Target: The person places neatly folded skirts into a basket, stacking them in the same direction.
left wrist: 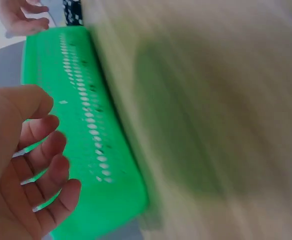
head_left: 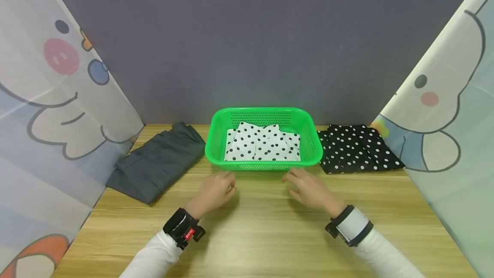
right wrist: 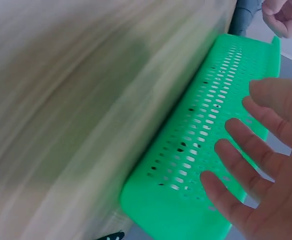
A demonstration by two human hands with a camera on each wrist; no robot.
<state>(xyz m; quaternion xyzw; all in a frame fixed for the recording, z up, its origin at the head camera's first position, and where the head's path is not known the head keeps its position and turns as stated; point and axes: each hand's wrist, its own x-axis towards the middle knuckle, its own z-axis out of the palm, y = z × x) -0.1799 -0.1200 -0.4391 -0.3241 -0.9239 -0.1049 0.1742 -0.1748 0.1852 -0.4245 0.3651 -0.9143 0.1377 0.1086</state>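
A green perforated plastic basket (head_left: 263, 165) stands on the table against the back panel. Inside it lies folded white cloth with black dots (head_left: 266, 145). Just in front of the basket's near left side hovers my left hand (head_left: 216, 190), fingers loosely curled and holding nothing. On the near right side my right hand (head_left: 308, 188) is also without anything in it, its fingers spread and slightly bent. Both wrist views show the fingers in front of the basket's long wall, the left hand's (left wrist: 51, 175) and the right hand's (right wrist: 246, 165) alike.
Left of the basket lies folded dark grey cloth (head_left: 158, 162). Black cloth with white dots (head_left: 355, 149) lies to the right, close beside the basket. A grey panel (head_left: 262, 42) rises behind the wooden table (head_left: 266, 235), and printed cartoon sheets (head_left: 432, 110) flank both sides.
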